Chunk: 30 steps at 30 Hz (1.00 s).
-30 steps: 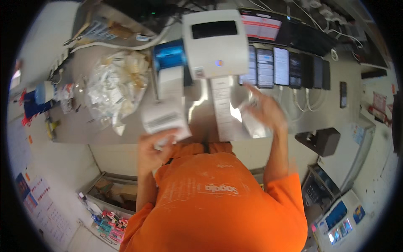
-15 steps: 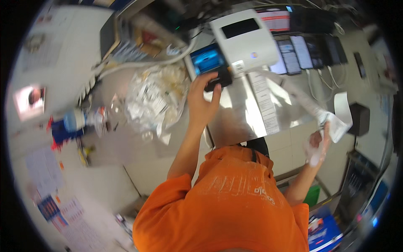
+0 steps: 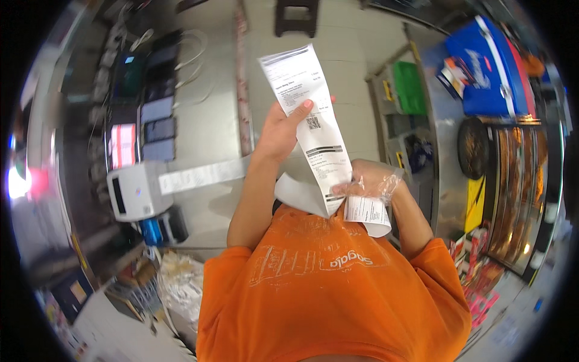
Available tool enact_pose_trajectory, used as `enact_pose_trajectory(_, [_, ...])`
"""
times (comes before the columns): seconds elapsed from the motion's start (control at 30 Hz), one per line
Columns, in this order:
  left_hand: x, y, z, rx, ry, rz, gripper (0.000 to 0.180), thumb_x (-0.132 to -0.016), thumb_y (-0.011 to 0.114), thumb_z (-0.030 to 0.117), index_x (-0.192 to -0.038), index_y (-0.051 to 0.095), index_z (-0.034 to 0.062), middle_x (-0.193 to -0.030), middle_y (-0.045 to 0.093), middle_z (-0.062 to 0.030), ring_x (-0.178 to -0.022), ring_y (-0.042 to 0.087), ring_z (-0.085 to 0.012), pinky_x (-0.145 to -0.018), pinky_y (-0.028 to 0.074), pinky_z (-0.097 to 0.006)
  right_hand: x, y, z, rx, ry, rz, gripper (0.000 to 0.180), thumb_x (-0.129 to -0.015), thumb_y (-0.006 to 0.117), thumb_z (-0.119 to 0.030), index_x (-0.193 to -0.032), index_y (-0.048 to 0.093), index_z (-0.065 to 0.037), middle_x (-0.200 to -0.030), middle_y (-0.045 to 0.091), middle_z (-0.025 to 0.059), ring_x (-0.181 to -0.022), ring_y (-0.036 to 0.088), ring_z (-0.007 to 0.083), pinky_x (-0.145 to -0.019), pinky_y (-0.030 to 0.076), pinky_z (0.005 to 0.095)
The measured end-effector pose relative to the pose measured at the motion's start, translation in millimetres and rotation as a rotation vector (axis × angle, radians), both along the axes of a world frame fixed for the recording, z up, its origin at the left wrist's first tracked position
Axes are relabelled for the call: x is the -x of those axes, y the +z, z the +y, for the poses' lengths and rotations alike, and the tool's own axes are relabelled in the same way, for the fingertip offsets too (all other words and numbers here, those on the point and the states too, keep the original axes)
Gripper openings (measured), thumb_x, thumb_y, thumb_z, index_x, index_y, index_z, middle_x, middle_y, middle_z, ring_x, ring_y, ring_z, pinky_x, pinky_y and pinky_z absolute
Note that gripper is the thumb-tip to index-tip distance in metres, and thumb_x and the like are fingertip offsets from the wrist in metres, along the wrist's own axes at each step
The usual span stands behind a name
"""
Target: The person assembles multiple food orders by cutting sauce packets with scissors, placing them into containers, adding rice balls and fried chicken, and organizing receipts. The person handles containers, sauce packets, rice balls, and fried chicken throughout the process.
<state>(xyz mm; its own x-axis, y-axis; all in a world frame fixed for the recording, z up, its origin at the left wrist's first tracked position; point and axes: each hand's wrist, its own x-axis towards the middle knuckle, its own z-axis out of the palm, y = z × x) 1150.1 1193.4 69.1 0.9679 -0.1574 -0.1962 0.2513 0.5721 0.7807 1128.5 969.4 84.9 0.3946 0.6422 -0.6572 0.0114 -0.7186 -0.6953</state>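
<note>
A long white printed receipt strip (image 3: 313,123) stretches between my hands in front of my orange shirt. My left hand (image 3: 280,133) is closed on its upper part, the thumb lying flat across the print. Lower down, my right hand (image 3: 375,180) pinches the strip; clear plastic, like a disposable glove, wraps this hand and wrist. Below the right fingers hangs a curled printed piece of paper (image 3: 367,211). Another length of printed paper (image 3: 205,175) runs out of the white printer (image 3: 134,192) and passes behind my left forearm; where it ends is hidden.
Several phones (image 3: 159,130) with cables lie on the counter beyond the printer. A crumpled clear bag (image 3: 181,280) sits lower left. To the right are a blue cooler box (image 3: 488,66), a green bin (image 3: 409,87) and a lit glass display case (image 3: 517,193). A dark stool (image 3: 296,18) stands ahead.
My view has swung to the right, away from the counter. My left hand has left the black device beside the printer and taken hold of the receipt strip, now held before my chest.
</note>
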Motion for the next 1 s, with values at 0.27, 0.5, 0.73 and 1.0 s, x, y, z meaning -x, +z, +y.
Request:
enact_pose_trajectory(0.27, [-32, 20, -267, 0.001, -0.246, -0.172, 0.034, -0.097, 0.056, 0.008, -0.129, 0.05, -0.0056, -0.12, 0.065, -0.0192, -0.102, 0.067, -0.0251, -0.088, 0.057, -0.038, 18, 54, -188, 0.001, -1.109, -0.547, 0.025, -0.093, 0.067, -0.026, -0.091, 0.071, -0.001, -0.078, 0.063, 0.0118, -0.067, 0.058, 0.0179, -0.064, 0.046, 0.0348])
enact_pose_trajectory(0.5, [-42, 33, -434, -0.098, -0.399, -0.06, 0.051, -0.081, 0.074, 0.0, -0.127, 0.052, -0.0023, -0.102, 0.065, -0.0113, -0.096, 0.066, -0.0225, -0.085, 0.053, -0.036, 27, 40, -322, -0.038, -1.224, -1.067, 0.022, -0.094, 0.064, -0.025, -0.091, 0.071, -0.005, -0.089, 0.061, 0.0147, -0.072, 0.06, 0.0312, -0.069, 0.048, 0.0402])
enact_pose_trajectory(0.73, [-95, 18, -556, -0.036, -0.639, 0.171, 0.05, -0.082, 0.075, 0.002, -0.126, 0.052, -0.0043, -0.102, 0.065, -0.0121, -0.091, 0.066, -0.0222, -0.081, 0.055, -0.035, 15, 25, -416, 0.415, -0.77, -1.153, 0.025, -0.08, 0.071, -0.016, -0.103, 0.064, -0.011, -0.091, 0.064, 0.0075, -0.072, 0.062, 0.0301, -0.056, 0.048, 0.0417])
enact_pose_trajectory(1.0, [-180, 17, -663, 0.099, -0.79, 0.179, 0.035, -0.09, 0.066, 0.0, -0.122, 0.053, -0.0038, -0.1, 0.066, -0.0151, -0.091, 0.068, -0.0243, -0.075, 0.059, -0.035, -22, 67, -474, -0.103, -0.812, -0.747, 0.029, -0.089, 0.065, -0.015, -0.116, 0.063, -0.005, -0.087, 0.068, 0.004, -0.078, 0.069, 0.0185, -0.068, 0.054, 0.0312])
